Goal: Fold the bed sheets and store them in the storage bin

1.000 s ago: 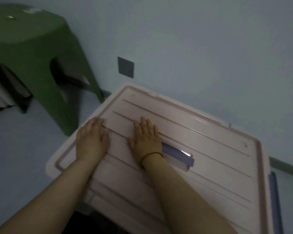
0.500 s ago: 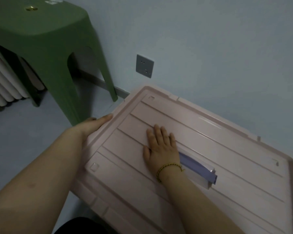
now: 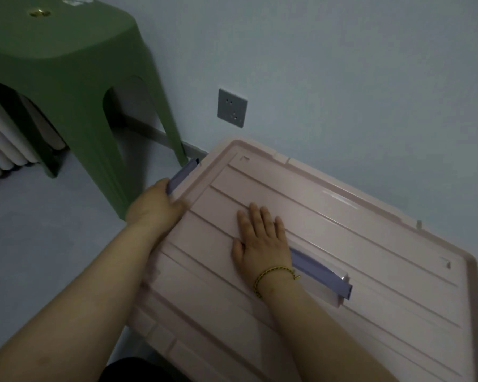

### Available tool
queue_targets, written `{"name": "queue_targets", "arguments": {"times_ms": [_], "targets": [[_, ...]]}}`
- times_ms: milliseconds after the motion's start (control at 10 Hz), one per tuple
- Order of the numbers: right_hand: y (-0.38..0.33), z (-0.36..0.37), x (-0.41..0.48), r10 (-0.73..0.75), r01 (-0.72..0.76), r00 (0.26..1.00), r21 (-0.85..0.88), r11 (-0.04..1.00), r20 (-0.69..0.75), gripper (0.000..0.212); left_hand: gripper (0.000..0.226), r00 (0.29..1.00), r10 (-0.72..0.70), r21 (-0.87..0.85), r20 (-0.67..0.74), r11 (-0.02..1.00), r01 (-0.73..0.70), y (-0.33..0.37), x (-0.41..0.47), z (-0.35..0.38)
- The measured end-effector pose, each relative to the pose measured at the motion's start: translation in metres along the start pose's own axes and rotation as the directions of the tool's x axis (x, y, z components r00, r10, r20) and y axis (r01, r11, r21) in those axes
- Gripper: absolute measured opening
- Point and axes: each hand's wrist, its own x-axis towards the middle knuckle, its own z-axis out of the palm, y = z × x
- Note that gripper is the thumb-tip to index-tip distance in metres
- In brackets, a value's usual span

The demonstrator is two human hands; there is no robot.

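Right hand (image 3: 262,238) lies flat, apparently steadying the pink storage bin lid (image 3: 370,244); centre-left, left hand (image 3: 155,206) grips its purple side latch (image 3: 184,172).

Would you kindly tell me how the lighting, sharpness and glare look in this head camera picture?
Head view: dim, bluish light throughout; a faint glare streak on the pink lid near the wall; the left hand gripping the purple latch and the green stool look smeared; the right hand is sharper.
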Motion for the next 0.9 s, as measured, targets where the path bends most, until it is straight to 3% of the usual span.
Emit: {"name": "queue_targets", "arguments": {"times_ms": [100,200,300,400,500,700,800,900], "targets": [[-0.001,-0.002,0.000,0.019,-0.019,1.000,0.009,1.000,0.007,0.098,0.041,0.994,0.027,0.027,-0.108,0.999,-0.024,-0.002,-0.005,0.001],[-0.005,0.001,0.003,0.056,-0.062,0.989,-0.038,0.997,-0.140,0.074,0.042,0.989,0.050,0.096,-0.138,0.995,-0.037,-0.002,-0.006,0.004],[-0.008,-0.001,0.003,0.057,-0.064,0.988,-0.049,0.997,-0.142,0.064,0.044,0.985,0.060,0.127,-0.162,0.991,-0.040,-0.001,-0.008,0.006],[-0.004,0.003,0.003,0.058,-0.059,0.989,-0.001,0.998,-0.138,0.068,0.044,0.981,0.074,0.170,-0.179,0.985,-0.043,-0.001,-0.008,0.010],[-0.002,0.004,0.004,-0.018,0.019,0.998,0.012,1.000,-0.052,0.090,0.044,0.981,0.085,0.188,-0.174,0.981,-0.052,-0.002,-0.008,0.011],[0.003,-0.025,0.002,-0.016,0.024,0.972,-0.030,0.999,0.234,0.057,0.047,0.990,0.037,0.068,-0.135,0.997,-0.028,-0.012,-0.038,0.009],[0.012,-0.072,-0.010,-0.023,0.001,0.909,0.055,0.998,0.416,0.059,0.038,0.997,-0.072,-0.044,-0.028,0.996,0.071,-0.017,-0.077,-0.014],[0.035,-0.128,-0.029,0.075,-0.178,0.886,0.184,0.967,0.458,0.060,0.034,0.978,-0.192,-0.072,0.088,0.978,0.198,-0.015,-0.106,-0.041]]}}
